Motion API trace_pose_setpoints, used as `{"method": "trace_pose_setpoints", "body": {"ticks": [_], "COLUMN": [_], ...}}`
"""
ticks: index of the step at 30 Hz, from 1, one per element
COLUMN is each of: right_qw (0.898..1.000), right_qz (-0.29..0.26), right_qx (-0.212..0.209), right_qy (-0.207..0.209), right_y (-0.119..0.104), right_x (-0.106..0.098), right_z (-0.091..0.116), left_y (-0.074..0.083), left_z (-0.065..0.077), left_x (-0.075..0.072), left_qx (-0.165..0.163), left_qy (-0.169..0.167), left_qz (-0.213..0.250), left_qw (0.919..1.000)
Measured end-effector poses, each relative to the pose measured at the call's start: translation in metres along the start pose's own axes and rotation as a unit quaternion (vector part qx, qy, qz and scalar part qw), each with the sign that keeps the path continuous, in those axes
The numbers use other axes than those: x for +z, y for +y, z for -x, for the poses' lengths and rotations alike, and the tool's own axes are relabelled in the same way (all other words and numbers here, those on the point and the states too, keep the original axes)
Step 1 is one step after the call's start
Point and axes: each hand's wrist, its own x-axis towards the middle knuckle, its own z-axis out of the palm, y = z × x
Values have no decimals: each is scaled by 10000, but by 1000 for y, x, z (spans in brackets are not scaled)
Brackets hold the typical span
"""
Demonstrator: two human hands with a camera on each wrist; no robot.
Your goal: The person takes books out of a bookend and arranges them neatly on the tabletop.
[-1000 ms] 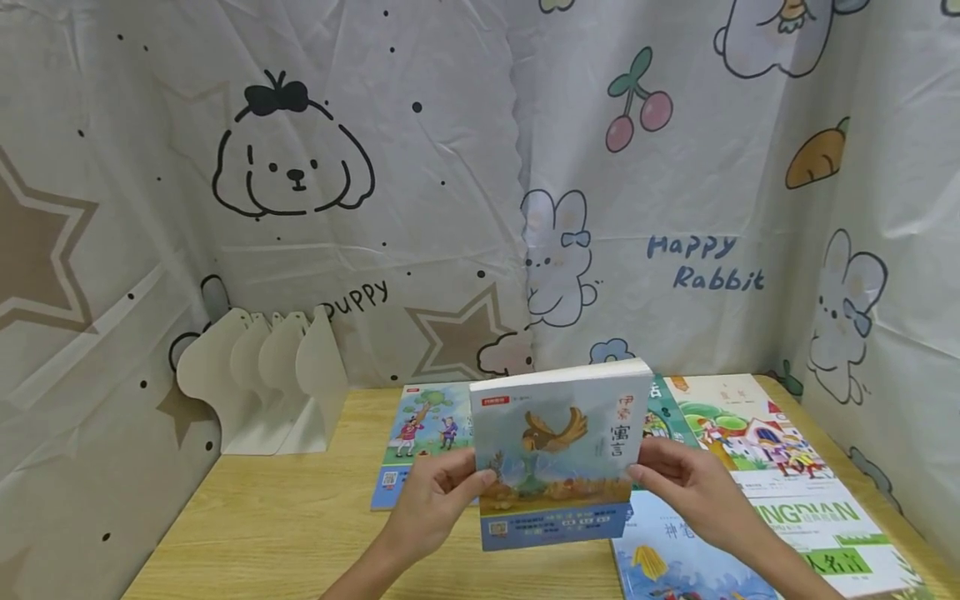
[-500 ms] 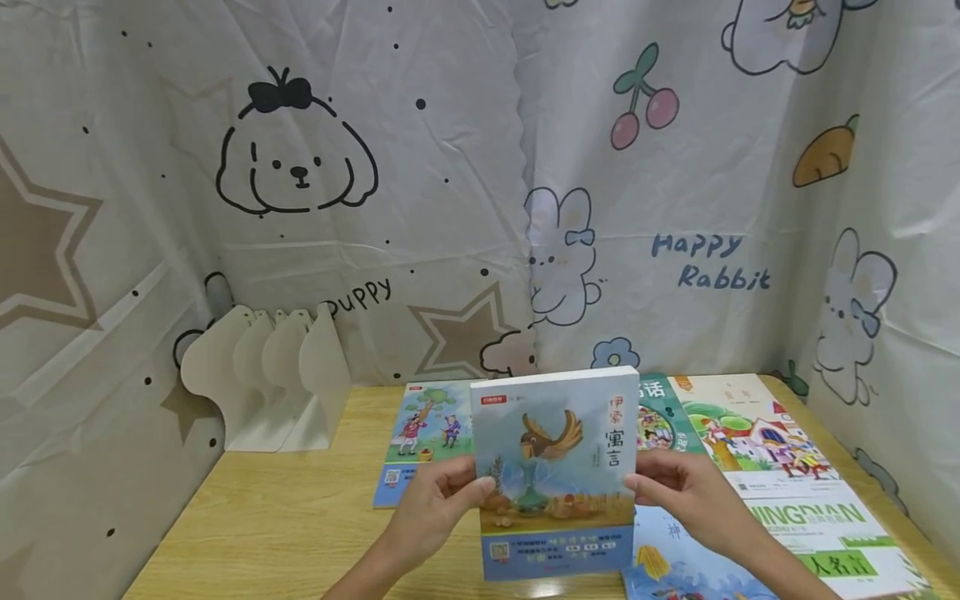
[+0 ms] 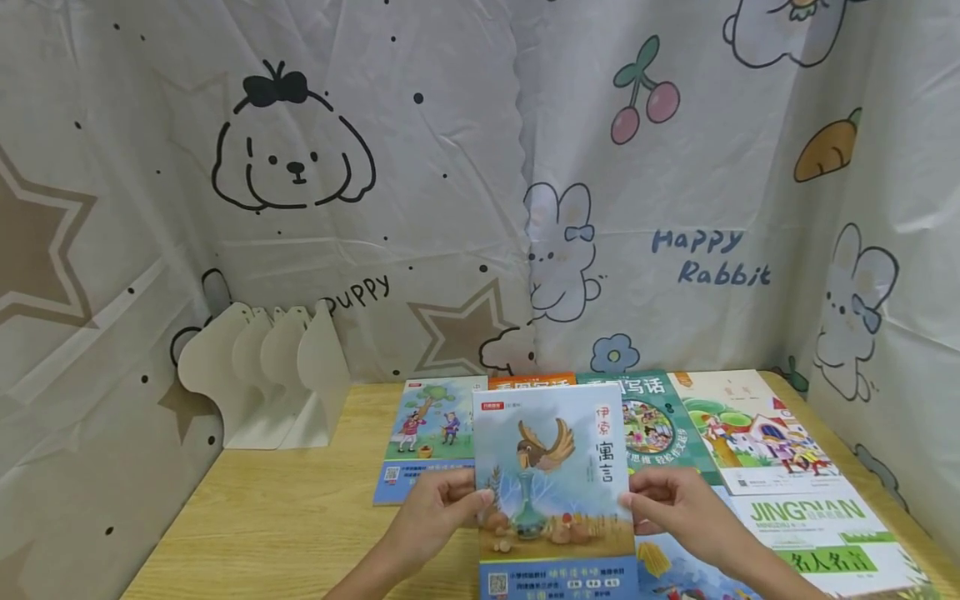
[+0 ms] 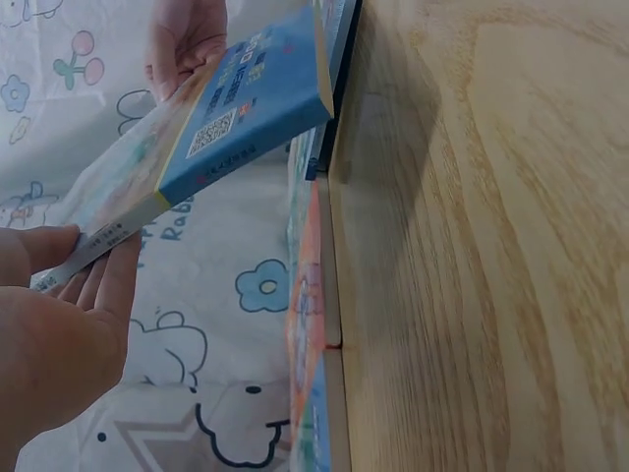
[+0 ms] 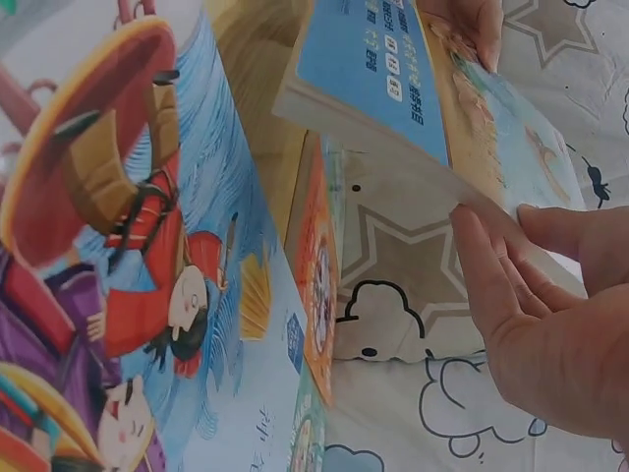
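A paperback book [image 3: 551, 492] with a bird and a green vase on its cover is held above the wooden table between both hands. My left hand [image 3: 435, 525] pinches its left edge, thumb on the front cover and fingers behind. On the opposite edge my right hand [image 3: 678, 508] grips it the same way. In the left wrist view the book's blue lower band [image 4: 251, 113] and spine show, and the book is tilted off the table. The right wrist view shows the page edge [image 5: 373, 128] between the right thumb and fingers.
At the back left stands a cream bookend rack [image 3: 273, 383]. Behind the held book lie a tree-cover book [image 3: 427, 425], an orange book [image 3: 532, 380] and a green book [image 3: 667, 408]. To the right are a cream book [image 3: 757, 433], a white-and-green book [image 3: 817, 542] and a blue book [image 3: 693, 571].
The book has come down and tipped so its cover faces the head camera more fully; its top page edge no longer shows. The orange book behind has come into sight. Both hands keep their grip.
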Motion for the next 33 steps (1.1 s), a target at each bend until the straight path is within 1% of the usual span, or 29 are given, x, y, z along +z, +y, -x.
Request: {"method": "trace_pose_setpoints", "body": {"ticks": [6, 10, 15, 18, 21, 24, 28, 33], "right_qw": [9989, 9972, 9949, 9929, 9905, 9891, 9883, 9865], "right_qz": [-84, -124, -96, 16, 40, -10, -137, -393], "right_qx": [470, 735, 975, 1158, 1340, 1434, 1458, 1488], "right_qy": [29, -24, -232, -284, -298, -333, -429, -552], "right_y": [5, 12, 17, 20, 24, 27, 32, 38], "right_x": [5, 7, 9, 11, 12, 14, 17, 19], "right_z": [0, -1, -1, -1, 0, 1, 2, 5], "left_y": [-6, -9, -18, -25, -30, -33, -35, -38], "left_z": [0, 0, 2, 3, 4, 6, 8, 8], "left_x": [-1, -2, -2, -1, -1, 0, 1, 3], "left_qx": [-439, -844, -1491, -1739, -1794, -1866, -1926, -2003], "left_qy": [-137, -215, -219, -236, -257, -272, -310, -375], "left_qz": [469, 586, 456, 354, 315, 338, 314, 113], "left_qw": [9978, 9945, 9875, 9838, 9829, 9815, 9803, 9789]}}
